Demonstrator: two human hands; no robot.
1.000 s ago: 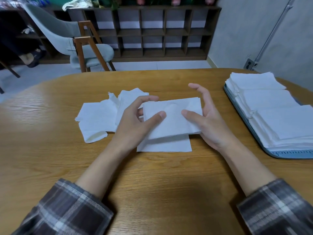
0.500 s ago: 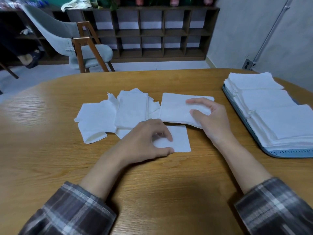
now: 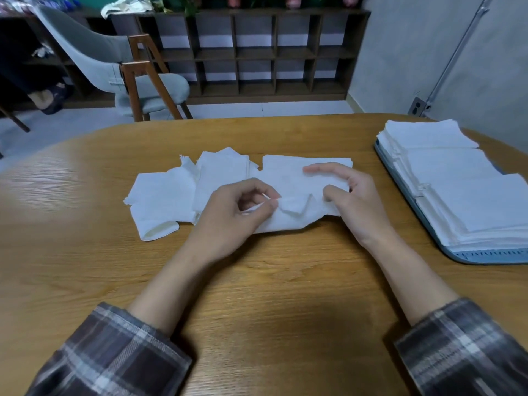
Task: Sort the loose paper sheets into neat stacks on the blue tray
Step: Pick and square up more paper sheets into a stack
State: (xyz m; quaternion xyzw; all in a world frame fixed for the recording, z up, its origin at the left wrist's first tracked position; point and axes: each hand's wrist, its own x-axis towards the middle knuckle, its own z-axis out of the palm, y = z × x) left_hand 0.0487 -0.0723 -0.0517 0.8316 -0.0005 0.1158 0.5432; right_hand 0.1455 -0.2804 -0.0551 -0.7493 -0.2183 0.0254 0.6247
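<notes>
where it lies: thin white paper sheet [image 3: 288, 222], on wooden table [image 3: 257, 284], apart from blue plastic tray [image 3: 485, 257]
left hand [image 3: 237, 212]: pinches its edge
right hand [image 3: 355, 201]: fingers rest on it
handling: likely light, limp, tearable; lift by edges

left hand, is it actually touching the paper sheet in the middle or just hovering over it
Touching. The head view shows the left hand pinching a raised fold of the white sheet between thumb and fingertips, with no gap.
</notes>
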